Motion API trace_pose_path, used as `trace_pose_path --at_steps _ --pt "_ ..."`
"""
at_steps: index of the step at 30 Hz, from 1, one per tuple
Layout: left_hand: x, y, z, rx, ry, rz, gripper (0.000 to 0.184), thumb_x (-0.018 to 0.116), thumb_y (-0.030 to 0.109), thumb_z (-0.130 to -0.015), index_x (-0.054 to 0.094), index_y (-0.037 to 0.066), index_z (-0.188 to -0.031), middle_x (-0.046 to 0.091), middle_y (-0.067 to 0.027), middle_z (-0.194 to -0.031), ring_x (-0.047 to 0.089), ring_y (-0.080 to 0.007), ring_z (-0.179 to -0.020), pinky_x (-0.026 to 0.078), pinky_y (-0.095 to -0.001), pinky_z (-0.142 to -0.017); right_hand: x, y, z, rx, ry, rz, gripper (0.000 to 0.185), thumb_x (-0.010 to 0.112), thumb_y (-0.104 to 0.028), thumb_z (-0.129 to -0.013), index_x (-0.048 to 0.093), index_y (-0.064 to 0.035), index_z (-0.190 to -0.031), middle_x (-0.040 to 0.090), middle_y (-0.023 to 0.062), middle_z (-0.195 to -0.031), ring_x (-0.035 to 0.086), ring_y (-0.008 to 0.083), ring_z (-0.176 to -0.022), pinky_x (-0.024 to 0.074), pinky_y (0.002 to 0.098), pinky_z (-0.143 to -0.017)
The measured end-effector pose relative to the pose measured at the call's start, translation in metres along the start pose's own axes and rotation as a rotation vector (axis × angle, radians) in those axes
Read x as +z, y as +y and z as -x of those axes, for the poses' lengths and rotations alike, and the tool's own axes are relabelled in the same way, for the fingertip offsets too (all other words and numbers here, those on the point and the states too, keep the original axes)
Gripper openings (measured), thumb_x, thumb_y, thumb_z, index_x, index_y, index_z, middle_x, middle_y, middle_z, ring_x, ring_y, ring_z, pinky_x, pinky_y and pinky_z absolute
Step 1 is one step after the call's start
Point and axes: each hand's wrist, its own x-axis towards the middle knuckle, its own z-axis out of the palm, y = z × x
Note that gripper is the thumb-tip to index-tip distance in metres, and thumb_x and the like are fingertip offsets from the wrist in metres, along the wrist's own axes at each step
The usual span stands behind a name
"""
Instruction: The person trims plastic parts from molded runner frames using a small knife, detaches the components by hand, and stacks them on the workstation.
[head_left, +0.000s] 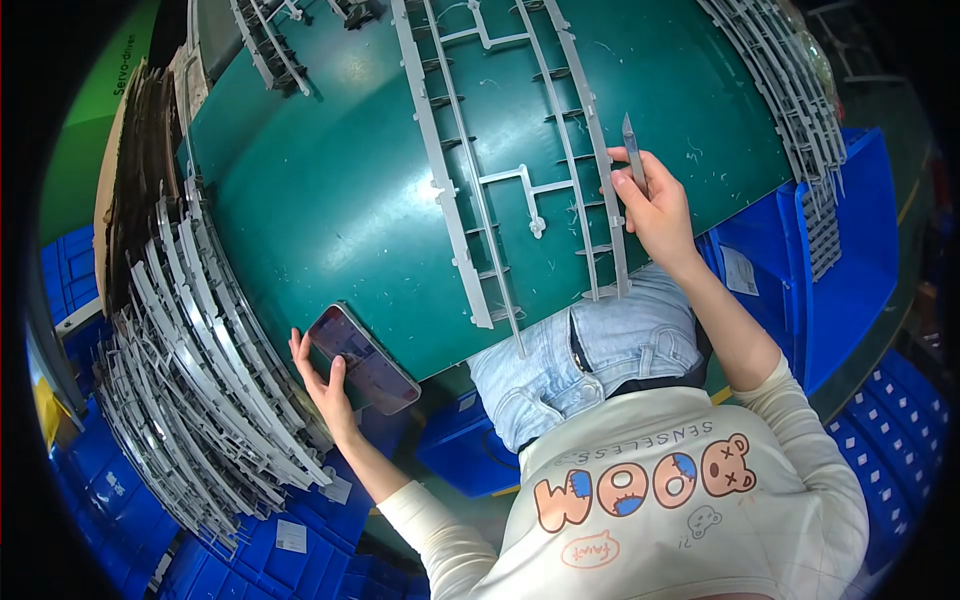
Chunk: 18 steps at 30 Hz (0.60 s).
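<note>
My left hand [325,385] holds a smartphone [378,368] at the front left edge of the green table, with the thumb over its screen and the other fingers at its left side. My right hand [655,205] is closed around a craft knife [633,150], blade pointing away from me. Its fingertips are at the right rail of a long grey plastic moulding [608,195]. That moulding lies across the table as two long strips with thin runners [527,183] between them; its near end reaches my lap.
Grey strips are stacked at the left [220,330] and far right [790,90]. More grey parts [270,50] lie at the far left of the green table [320,220]. Blue bins [850,260] stand at the right, with others below left.
</note>
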Motion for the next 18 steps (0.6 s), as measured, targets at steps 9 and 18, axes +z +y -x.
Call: trace_pose_path --at_steps 9,18 --pt "0.045 0.065 -0.008 0.177 0.318 -0.143 0.033 0.046 0.01 -0.088 0.056 0.002 -0.119 0.05 -0.0144 -0.128 0.046 -0.0265 -0.119 0.034 -0.0359 -0.101 -0.01 -0.007 -0.002 0.048 -0.048 -0.099 0.023 0.05 -0.013 -0.093 0.058 -0.0013 -0.111 0.052 -0.0029 -0.064 0.039 0.0042 -0.046 0.0318 0.0171 -0.041" --pt "0.151 0.134 -0.038 0.074 -0.227 -0.091 0.022 0.043 0.015 -0.095 0.06 0.001 -0.098 0.056 -0.0087 -0.085 0.049 -0.0191 -0.077 0.04 -0.0272 -0.074 -0.031 -0.012 0.0 -0.154 0.036 0.055 0.024 0.047 -0.02 -0.096 0.06 0.0001 -0.098 0.055 -0.0007 -0.066 0.04 0.0048 -0.05 0.0305 0.018 -0.046"
